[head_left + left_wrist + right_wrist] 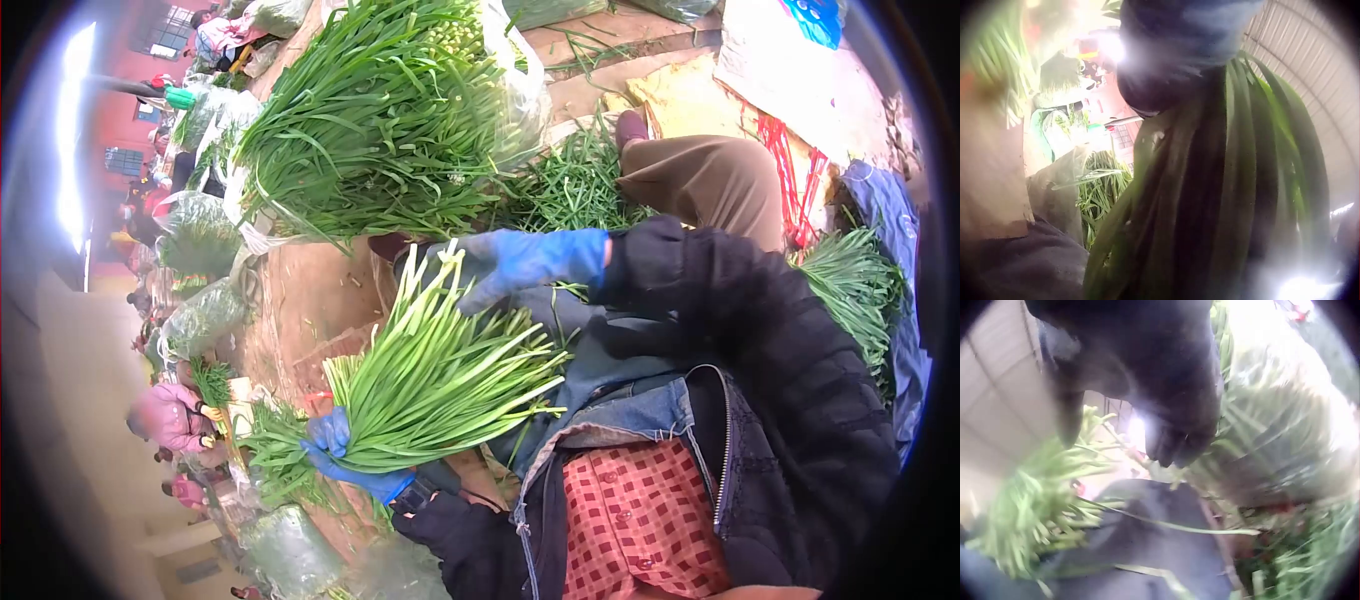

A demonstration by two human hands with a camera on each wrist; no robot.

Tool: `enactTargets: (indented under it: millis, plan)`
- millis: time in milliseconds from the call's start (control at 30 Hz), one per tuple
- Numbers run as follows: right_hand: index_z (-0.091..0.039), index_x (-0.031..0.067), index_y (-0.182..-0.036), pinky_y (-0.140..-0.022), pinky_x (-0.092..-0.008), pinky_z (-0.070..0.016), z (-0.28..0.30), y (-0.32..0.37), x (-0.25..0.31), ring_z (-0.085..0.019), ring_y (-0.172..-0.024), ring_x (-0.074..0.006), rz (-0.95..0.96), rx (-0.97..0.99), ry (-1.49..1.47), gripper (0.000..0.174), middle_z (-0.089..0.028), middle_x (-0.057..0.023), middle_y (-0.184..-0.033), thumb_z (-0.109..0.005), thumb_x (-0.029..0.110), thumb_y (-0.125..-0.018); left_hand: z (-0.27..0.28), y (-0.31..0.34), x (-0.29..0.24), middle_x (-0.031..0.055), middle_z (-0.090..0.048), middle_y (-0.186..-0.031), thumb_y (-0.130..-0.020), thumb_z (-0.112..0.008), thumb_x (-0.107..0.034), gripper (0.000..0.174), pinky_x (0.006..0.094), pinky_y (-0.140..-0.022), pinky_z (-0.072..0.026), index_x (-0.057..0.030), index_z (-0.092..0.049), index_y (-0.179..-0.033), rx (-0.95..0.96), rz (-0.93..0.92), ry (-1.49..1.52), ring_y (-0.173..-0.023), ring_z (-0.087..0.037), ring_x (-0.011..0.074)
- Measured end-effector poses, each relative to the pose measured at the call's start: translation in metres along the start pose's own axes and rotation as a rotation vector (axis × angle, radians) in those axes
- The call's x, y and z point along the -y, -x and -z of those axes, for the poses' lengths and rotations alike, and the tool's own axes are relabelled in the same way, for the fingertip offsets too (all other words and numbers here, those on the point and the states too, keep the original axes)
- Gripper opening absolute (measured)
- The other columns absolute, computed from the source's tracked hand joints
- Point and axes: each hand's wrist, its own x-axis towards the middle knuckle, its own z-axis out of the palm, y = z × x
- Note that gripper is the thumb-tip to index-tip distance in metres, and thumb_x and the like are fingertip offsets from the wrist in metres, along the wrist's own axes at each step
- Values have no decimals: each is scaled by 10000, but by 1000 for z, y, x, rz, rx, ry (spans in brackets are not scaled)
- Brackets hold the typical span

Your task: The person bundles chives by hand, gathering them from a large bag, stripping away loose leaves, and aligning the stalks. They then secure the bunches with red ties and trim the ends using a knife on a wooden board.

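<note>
My gloved left hand (pixel 345 455) grips a thick bunch of garlic chives (pixel 440 385) at its leafy end. The pale stalk ends fan out toward the upper right in the head view. In the left wrist view, flat leaves (pixel 1235 187) hang down from the dark glove (pixel 1179 50). My right hand (pixel 535 265), in a blue glove, hovers just beyond the stalk ends, thumb and fingers apart. The right wrist view shows a gap between its thumb and bent fingers (pixel 1175 447), with the stalk ends (pixel 1041 519) to the left.
A big heap of chives (pixel 370 130) lies beyond my hands, beside a clear plastic bag (pixel 525 90). Loose leaves (pixel 580 185) lie near my knee (pixel 710 180). More chives (pixel 855 290) are at the right, by blue cloth (pixel 895 230). Other people (pixel 175 415) work at the far left.
</note>
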Motion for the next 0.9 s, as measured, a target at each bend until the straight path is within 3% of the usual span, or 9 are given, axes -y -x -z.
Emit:
enactTargets:
  millis: [133,200,333,400,500,533,633,733,900]
  plan:
    - [-522,21,-1248,-912,-315,-451,-12,-14,-29,-554,-1020,-143,-16,-84,-189,404,-619,-64,-1096,-584,258,-927,-6,1,0,-39,-357,-586,-933,-502,-232,310,243,-586,-358,-160,-360,-667,-14,25,-138,-572,-373,91]
    - [-568,10,-1176,-727,-258,-486,-4,-5,-23,-558,-848,-105,127,-490,185,395,-632,-22,-947,-531,329,-947,4,0,-3,-41,-356,-578,-942,-494,-244,315,244,-583,-359,-163,-366,-665,-18,0,-203,-562,-370,93]
    - [-612,76,-968,-445,-221,-288,42,25,3,-386,-524,-37,-226,-520,-7,237,-613,13,-747,-534,298,-942,17,2,-7,-41,-370,-572,-947,-490,-252,317,244,-589,-370,-164,-375,-666,18,70,-127,-562,-383,91]
    - [-601,58,-938,-458,-244,-356,70,41,-4,-434,-513,-71,-295,-687,31,232,-573,15,-665,-531,279,-939,26,2,-11,-44,-391,-570,-953,-483,-253,315,244,-588,-383,-165,-383,-668,-60,71,-46,-559,-399,85]
    - [-569,-7,-985,-633,-416,-493,118,77,-20,-643,-749,-295,-523,18,1400,388,-640,-130,-800,-529,374,-922,31,2,-10,-49,-397,-568,-958,-470,-247,318,244,-573,-389,-167,-382,-663,-117,20,-91,-545,-404,79]
    - [-569,-7,-985,-633,-416,-493,108,79,-5,-643,-749,-295,-523,20,1401,388,-640,-130,-800,-529,374,-922,32,1,-9,-50,-393,-566,-959,-468,-246,319,245,-567,-389,-168,-381,-662,-144,-7,-130,-539,-400,80]
    - [-446,4,-1310,-956,-406,-439,67,57,19,-543,-1130,-339,-289,-50,1071,632,-547,-239,-1221,-552,469,-894,40,-1,-10,-39,-356,-588,-945,-488,-236,343,268,-612,-362,-157,-345,-643,-72,58,-75,-555,-362,89]
    - [-450,-48,-1282,-988,-390,-385,38,27,2,-479,-1183,-306,131,-166,597,690,-497,-229,-1281,-577,495,-875,54,-15,-15,-38,-351,-588,-949,-481,-237,345,269,-610,-359,-161,-342,-643,7,128,37,-548,-354,92]
    - [-590,0,-1060,-759,-306,-468,14,-29,-3,-576,-838,-163,95,-167,-233,485,-614,-43,-909,-576,454,-892,8,-23,6,-32,-366,-589,-958,-457,-274,355,274,-600,-362,-160,-347,-640,15,90,-164,-557,-357,97]
